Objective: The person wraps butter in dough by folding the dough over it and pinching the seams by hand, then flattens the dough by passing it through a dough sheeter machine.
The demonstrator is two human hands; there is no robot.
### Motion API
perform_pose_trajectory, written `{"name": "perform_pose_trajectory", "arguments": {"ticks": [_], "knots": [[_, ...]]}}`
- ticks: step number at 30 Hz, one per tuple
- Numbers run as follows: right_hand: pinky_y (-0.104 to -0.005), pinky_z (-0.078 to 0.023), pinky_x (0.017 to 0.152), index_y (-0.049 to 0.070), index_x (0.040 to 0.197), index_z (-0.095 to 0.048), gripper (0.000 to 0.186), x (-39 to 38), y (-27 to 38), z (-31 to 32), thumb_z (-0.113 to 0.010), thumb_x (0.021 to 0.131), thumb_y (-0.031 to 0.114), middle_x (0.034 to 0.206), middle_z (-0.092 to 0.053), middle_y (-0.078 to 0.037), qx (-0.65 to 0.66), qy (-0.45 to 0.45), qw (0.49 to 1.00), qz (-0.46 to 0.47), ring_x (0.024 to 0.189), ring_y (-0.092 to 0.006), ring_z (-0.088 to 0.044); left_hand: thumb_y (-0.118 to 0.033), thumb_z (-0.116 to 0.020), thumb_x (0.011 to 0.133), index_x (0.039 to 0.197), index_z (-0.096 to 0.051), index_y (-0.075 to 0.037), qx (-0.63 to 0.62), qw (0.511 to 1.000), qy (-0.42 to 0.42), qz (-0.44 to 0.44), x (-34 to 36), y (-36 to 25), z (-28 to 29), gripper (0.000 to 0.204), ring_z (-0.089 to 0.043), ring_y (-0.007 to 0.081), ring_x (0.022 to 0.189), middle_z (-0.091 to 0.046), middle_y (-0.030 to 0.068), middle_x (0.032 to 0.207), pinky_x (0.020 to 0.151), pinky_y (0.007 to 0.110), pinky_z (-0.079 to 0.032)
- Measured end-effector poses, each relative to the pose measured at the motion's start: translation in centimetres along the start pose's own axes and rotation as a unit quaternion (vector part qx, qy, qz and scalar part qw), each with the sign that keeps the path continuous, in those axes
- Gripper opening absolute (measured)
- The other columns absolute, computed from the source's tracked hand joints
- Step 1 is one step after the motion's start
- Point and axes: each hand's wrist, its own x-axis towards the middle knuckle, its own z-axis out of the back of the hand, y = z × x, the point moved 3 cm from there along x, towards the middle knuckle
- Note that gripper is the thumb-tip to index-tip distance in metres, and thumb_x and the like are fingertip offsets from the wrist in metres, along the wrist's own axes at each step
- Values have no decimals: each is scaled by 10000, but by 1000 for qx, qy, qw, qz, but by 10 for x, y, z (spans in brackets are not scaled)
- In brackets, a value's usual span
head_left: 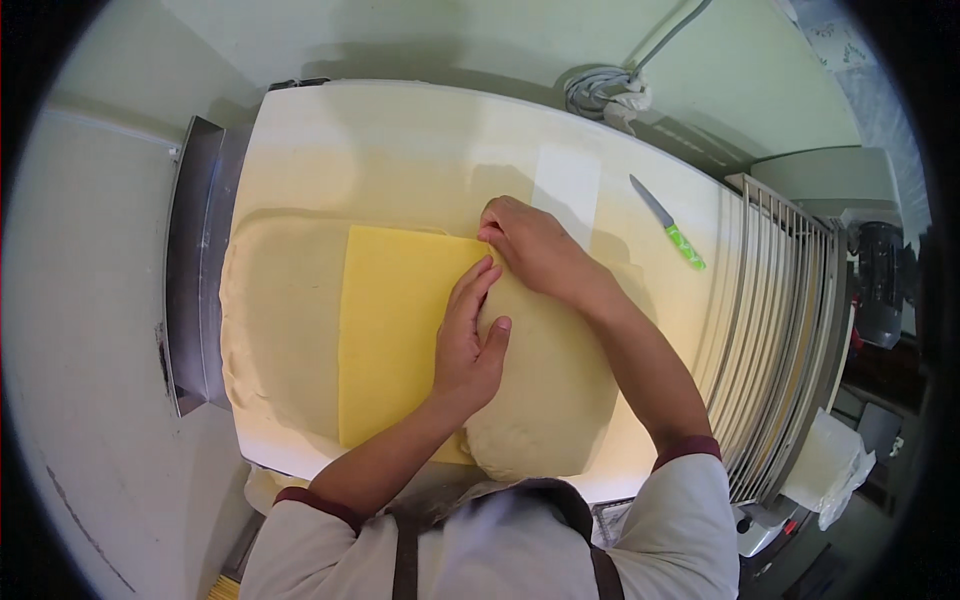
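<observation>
A wide, flat sheet of pale dough (285,320) lies across the white work table. On its middle rests a smooth yellow slab (390,300) that looks like sheet butter. The right part of the dough (550,385) meets the slab's right side and seems to lap over it. My left hand (470,345) rests along that border, fingers stretched and thumb apart, touching the slab and the dough edge. At the slab's far right corner, my right hand (535,245) is closed, its fingertips pinching the dough edge. Both forearms hide some of the near side.
A small knife with a green handle (685,247) lies on the table (400,140) at the far right. Along the right side stands a metal slatted rack (775,330). A metal panel (195,270) borders the left end. A coiled grey cable (598,92) hangs by the back wall.
</observation>
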Motion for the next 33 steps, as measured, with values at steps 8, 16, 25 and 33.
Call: {"name": "perform_pose_trajectory", "arguments": {"ticks": [8,16,25,33], "knots": [[-330,-455,771,17,1163,-617,337,0,-28,33,-519,974,278,893,-633,-101,78,116,990,-12,842,-215,-578,-278,-561,919,1080,-639,-9,328,896,295,59,129,-10,38,322,-620,243,939,-667,115,991,836,348,-476],[-320,-445,713,23,1124,-644,409,2,-47,33,-574,938,380,915,-655,-84,150,258,943,-146,806,-152,-544,-256,-612,870,917,-663,-17,405,723,493,265,161,-5,8,250,-510,148,744,-583,27,802,623,321,-411],[-302,-420,611,-3,967,-673,304,4,-54,22,-655,868,283,732,-615,-46,214,192,946,-147,691,-129,-528,-197,-653,844,858,-646,-17,283,867,386,140,150,4,17,181,-526,135,780,-592,20,795,700,315,-423],[-294,-456,839,11,1071,-658,328,-15,-44,54,-645,885,281,972,-654,-68,229,153,949,-156,947,-159,-579,-245,-696,825,789,-666,-41,227,860,394,233,151,6,9,209,-520,113,773,-615,20,771,677,295,-404]]}}
